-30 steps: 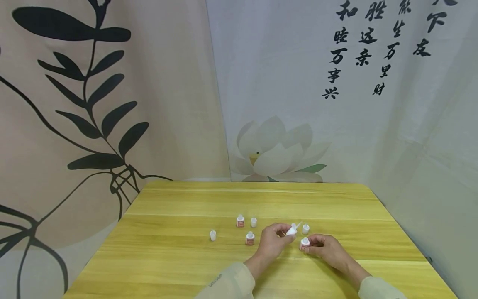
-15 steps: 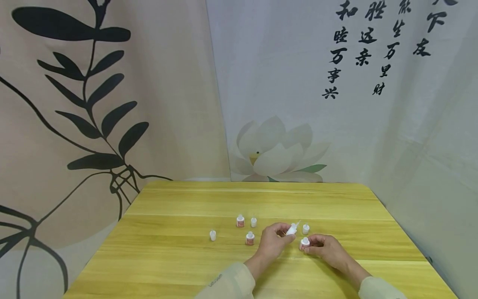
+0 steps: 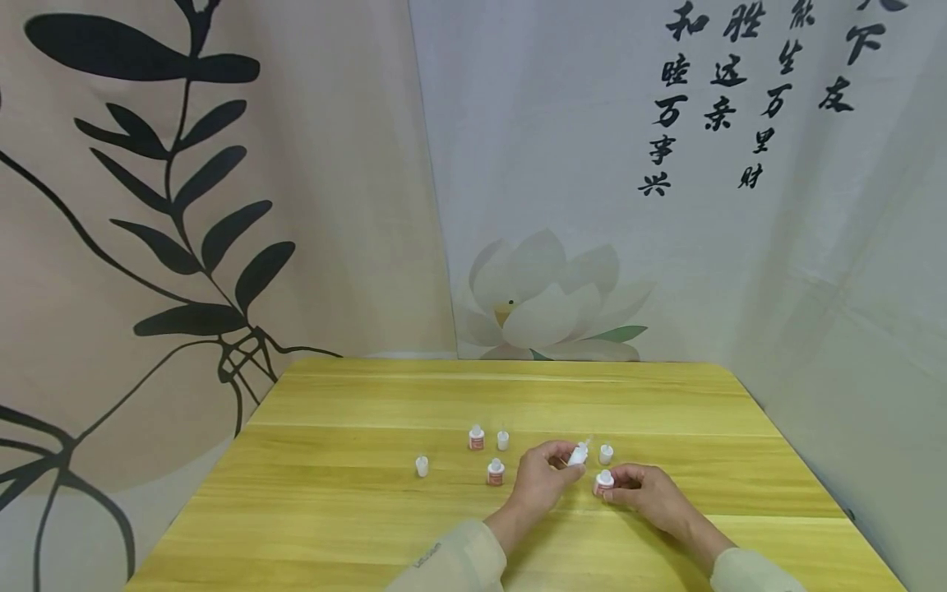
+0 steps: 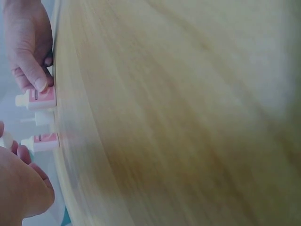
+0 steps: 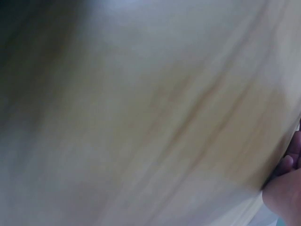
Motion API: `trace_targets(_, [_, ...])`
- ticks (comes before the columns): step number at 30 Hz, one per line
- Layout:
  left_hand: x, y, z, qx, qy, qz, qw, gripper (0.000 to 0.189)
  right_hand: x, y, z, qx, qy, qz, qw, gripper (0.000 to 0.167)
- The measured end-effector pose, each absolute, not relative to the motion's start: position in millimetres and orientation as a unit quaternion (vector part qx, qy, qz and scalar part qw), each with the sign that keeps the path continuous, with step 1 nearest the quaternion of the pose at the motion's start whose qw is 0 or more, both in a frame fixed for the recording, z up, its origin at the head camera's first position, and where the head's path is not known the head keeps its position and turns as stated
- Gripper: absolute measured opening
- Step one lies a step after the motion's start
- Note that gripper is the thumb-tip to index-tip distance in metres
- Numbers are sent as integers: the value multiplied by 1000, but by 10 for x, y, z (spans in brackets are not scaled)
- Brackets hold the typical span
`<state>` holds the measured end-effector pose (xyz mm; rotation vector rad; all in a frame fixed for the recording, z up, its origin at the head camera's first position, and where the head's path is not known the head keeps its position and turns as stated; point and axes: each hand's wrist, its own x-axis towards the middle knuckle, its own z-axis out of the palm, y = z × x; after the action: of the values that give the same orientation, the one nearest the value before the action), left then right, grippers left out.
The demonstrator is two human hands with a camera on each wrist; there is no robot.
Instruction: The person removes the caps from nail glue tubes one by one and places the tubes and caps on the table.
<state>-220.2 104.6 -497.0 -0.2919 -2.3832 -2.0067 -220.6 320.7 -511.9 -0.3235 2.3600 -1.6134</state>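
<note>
My left hand (image 3: 543,481) pinches a small white cap (image 3: 578,455) between thumb and fingers, a thin pale spike pointing up from it. In front and to the right, my right hand (image 3: 654,493) grips a small bottle (image 3: 603,483) with a white top and pink label, upright on the table. Close by in the left wrist view stands a similar bottle (image 4: 46,142), mostly hidden behind the left hand in the head view. Another white cap (image 3: 606,454) sits just behind the gripped bottle. The right wrist view shows mainly tabletop and a few fingers (image 5: 287,165).
To the left on the wooden table (image 3: 333,510) stand two more pink-labelled bottles, a back one (image 3: 477,438) and a front one (image 3: 495,473). A white cap (image 3: 503,441) is beside the back bottle; another cap (image 3: 422,466) stands farther left. Printed curtains (image 3: 355,205) hang behind.
The white cap in my left hand has turned from leaning right to more upright, its spike swinging left. My right hand and the bottles stay where they were.
</note>
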Motion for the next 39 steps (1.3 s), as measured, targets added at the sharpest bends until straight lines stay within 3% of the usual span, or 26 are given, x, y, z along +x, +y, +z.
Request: trace_targets(39, [-2207,1062,-4951,-88,-756,-649,6,17,-2232,3216,-5145,-112,816,-553,126,30])
